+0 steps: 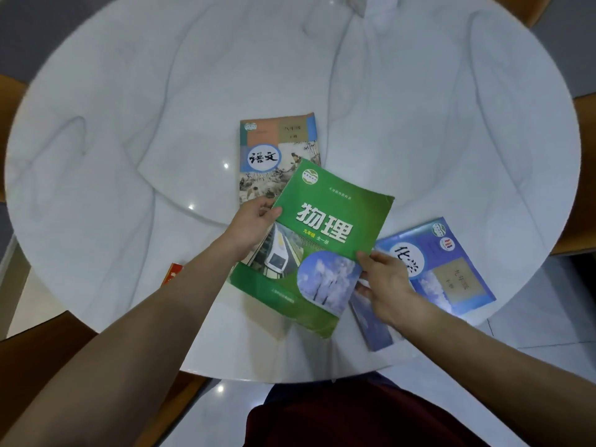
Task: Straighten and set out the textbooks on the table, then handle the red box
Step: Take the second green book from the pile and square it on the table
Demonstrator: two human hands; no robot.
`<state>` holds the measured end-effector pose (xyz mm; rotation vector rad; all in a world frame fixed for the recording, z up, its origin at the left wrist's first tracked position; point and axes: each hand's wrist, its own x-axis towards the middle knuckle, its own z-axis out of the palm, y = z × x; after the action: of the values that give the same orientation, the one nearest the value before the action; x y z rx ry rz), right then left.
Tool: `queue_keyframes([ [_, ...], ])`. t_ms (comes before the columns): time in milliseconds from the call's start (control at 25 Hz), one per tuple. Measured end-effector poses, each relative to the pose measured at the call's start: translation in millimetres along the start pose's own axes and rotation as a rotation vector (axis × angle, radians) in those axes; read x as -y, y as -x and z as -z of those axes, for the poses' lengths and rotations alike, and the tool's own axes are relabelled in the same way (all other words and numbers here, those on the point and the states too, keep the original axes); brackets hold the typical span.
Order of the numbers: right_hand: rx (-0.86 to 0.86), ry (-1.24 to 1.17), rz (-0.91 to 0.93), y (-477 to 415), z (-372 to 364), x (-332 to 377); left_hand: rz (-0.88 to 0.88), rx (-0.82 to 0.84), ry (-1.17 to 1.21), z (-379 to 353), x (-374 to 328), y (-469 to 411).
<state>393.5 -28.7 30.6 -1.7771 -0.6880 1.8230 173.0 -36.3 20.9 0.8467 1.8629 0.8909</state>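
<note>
A green textbook (pixel 322 227) lies tilted over the middle of the round white table (pixel 129 124). My left hand (pixel 251 222) grips its left edge and my right hand (pixel 385 285) pinches its lower right edge. Behind it, partly covered, lies a textbook with an orange and painted cover (pixel 277 150). To the right a blue textbook (pixel 451 266) lies askew near the table's front edge, partly under my right hand. A small piece of the red box (pixel 172 274) shows past my left forearm; the rest is hidden.
The table has a raised round centre plate (pixel 180 175). Wooden chairs (pixel 577 175) stand around the rim. The table's front edge runs just before my lap. The floor is pale tile.
</note>
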Motion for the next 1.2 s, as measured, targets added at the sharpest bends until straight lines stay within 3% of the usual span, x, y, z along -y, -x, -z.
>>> queue_keyframes([
  [360,0.022,0.099,0.184,-55.3,-68.5,95.6,0.108,-0.287,0.239,34.9,-27.9,-51.9],
  [640,0.071,0.198,0.23,-104.1,-114.7,135.9,0.197,-0.363,0.289,52.8,-37.9,-100.5],
  [880,-0.002,0.365,0.281,-150.8,-138.2,142.3,0.226,-0.386,0.289,57.2,-29.5,-135.5],
  [1040,-0.042,0.476,0.316,-167.6,-140.9,137.0,0.203,-0.411,0.18,52.5,-25.1,-147.0],
  [1200,-0.064,0.609,0.394,-178.5,-143.2,129.1,0.154,-0.408,-0.088,45.8,-17.5,-153.1],
])
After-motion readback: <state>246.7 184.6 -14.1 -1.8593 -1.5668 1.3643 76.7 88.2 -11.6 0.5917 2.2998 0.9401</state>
